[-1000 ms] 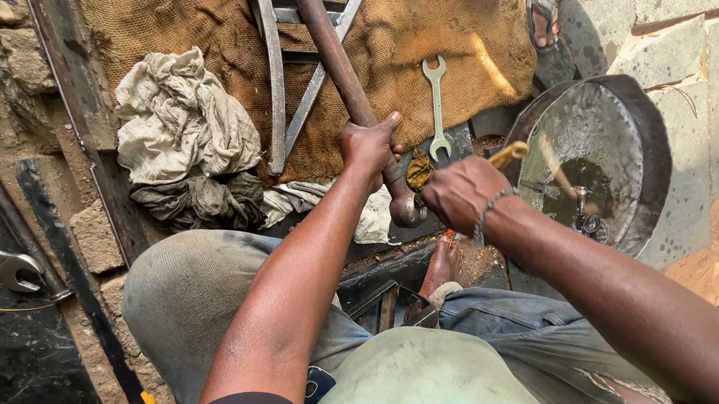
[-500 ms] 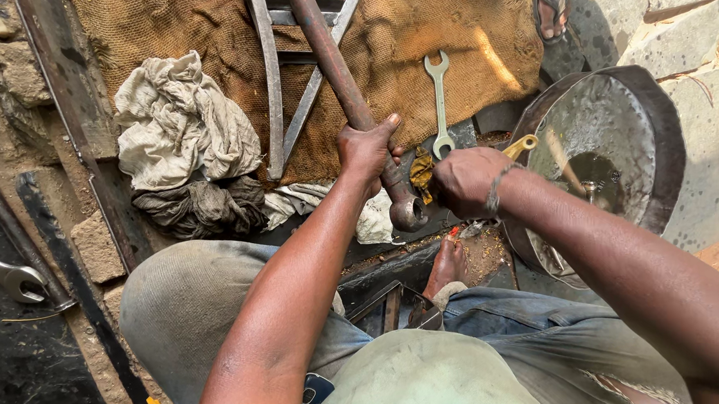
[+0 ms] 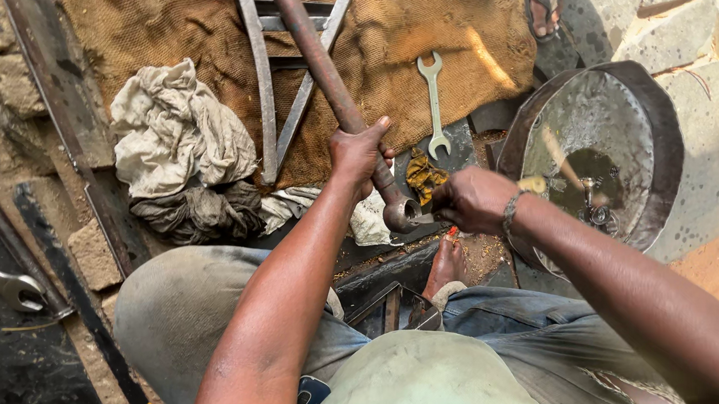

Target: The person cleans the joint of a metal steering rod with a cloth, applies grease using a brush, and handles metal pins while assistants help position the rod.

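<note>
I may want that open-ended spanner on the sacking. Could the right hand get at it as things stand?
Probably yes. The spanner lies bare on the sacking, just beyond the right hand, with nothing between them. But that hand is busy at the rusty pipe end, which the left hand grips.

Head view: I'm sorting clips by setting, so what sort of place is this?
Probably an open-air metal or repair workshop set on the ground. The left hand grips a rusty bar with a ring end; an open-ended spanner lies on burlap sacking; a round metal pan sits beside paving stones.
</note>
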